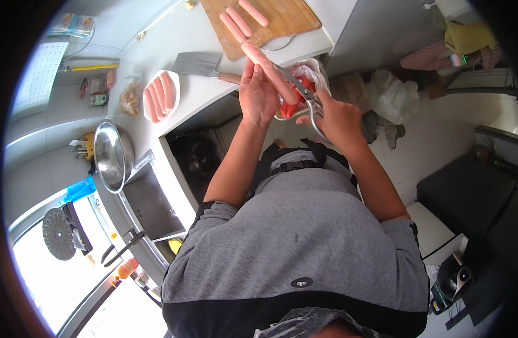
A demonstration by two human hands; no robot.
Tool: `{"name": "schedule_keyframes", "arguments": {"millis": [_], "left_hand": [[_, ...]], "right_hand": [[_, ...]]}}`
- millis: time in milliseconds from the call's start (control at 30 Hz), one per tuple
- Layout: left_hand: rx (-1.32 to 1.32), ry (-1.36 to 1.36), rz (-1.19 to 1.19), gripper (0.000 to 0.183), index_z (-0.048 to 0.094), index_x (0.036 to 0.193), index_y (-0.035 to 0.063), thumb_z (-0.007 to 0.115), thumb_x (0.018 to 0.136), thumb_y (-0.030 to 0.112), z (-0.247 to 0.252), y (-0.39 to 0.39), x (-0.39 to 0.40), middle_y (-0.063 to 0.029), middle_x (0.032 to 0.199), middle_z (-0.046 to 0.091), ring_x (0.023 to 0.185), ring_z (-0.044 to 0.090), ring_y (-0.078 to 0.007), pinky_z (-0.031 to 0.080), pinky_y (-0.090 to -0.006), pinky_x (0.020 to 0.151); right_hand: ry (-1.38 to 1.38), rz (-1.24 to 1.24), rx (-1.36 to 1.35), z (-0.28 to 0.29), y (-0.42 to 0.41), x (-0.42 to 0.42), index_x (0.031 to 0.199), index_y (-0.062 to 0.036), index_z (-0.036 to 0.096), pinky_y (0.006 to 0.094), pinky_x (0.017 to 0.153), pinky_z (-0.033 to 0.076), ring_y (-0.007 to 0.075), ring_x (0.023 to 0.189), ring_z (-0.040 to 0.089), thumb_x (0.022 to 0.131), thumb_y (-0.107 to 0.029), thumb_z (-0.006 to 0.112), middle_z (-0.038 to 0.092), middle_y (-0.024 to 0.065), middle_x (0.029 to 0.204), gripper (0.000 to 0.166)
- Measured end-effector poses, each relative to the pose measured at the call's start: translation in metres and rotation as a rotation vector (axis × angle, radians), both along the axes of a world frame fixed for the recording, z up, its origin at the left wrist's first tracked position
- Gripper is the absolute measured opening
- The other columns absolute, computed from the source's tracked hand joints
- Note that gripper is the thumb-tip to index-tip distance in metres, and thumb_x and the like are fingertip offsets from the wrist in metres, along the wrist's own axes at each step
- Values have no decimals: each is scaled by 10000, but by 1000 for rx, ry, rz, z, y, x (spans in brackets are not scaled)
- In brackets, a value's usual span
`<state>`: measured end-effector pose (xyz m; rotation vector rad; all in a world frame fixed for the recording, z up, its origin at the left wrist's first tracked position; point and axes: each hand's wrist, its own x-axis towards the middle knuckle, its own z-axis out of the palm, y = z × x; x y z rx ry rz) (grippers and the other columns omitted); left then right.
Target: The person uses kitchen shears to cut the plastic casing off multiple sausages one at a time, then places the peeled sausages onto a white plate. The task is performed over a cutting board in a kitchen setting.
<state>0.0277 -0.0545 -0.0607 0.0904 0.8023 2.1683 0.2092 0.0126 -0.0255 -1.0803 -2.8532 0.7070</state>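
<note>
Held in my left hand (259,95) is a pink sausage (269,72) with slanted cuts along its upper part. My right hand (341,116) grips metal kitchen scissors (303,91), whose blades lie against the side of that sausage. Beneath both hands is a lined bin (316,67) with red plastic wrapping (290,107) in it. Beyond my left hand, several uncut-looking sausages (235,25) lie on a wooden cutting board (292,17). Several scored sausages (159,97) rest side by side on a white plate (174,86) to the left.
A cleaver (197,63) lies flat on the white counter (191,95), its wooden handle near my left wrist. Further left are a bag of dried food (131,96), a steel bowl (111,154) standing tilted, and a sink (153,203). Plastic bags (392,95) sit on the floor at right.
</note>
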Motion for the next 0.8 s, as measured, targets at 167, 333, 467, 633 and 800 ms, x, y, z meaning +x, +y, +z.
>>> {"name": "schedule_keyframes", "arguments": {"millis": [167, 333, 467, 633, 800], "left_hand": [[14, 27, -17, 326, 455, 1356, 56, 446, 1034, 107, -3, 0, -11, -115, 1146, 596, 1031, 598, -230, 519, -423, 924], [19, 26, -4, 333, 461, 1360, 59, 457, 1030, 100, 1, 2, -9, -119, 1160, 603, 1032, 608, -226, 517, -416, 927], [2, 33, 13, 333, 464, 1359, 57, 462, 1029, 103, 1, 3, -7, -108, 1181, 603, 1051, 604, -221, 512, -407, 938], [-9, 40, 31, 321, 467, 1348, 59, 457, 1031, 110, -1, 4, -9, -102, 1188, 597, 1062, 596, -220, 505, -403, 953], [3, 23, 6, 325, 440, 1355, 67, 450, 1036, 128, -2, -1, -15, -96, 1169, 588, 1061, 589, -229, 497, -433, 968]], "right_hand": [[166, 11, 97, -5, -2, 7, 1161, -80, 518, 452, 664, 525, 353, 817, 687, 682, -767, 632, 690, 135, 867, 845], [81, 25, 66, 2, -3, 0, 1173, -78, 497, 456, 678, 524, 352, 853, 682, 685, -762, 634, 687, 139, 933, 851], [67, 17, 19, 5, -2, -3, 1191, -84, 506, 467, 686, 519, 370, 876, 680, 683, -742, 650, 691, 153, 979, 844], [11, 2, 33, 5, -2, -6, 1162, -91, 527, 457, 642, 511, 368, 802, 684, 661, -746, 659, 694, 144, 902, 835], [43, -1, 20, 4, 0, 2, 1115, -114, 535, 439, 625, 517, 338, 760, 696, 660, -728, 686, 701, 92, 812, 779]]}}
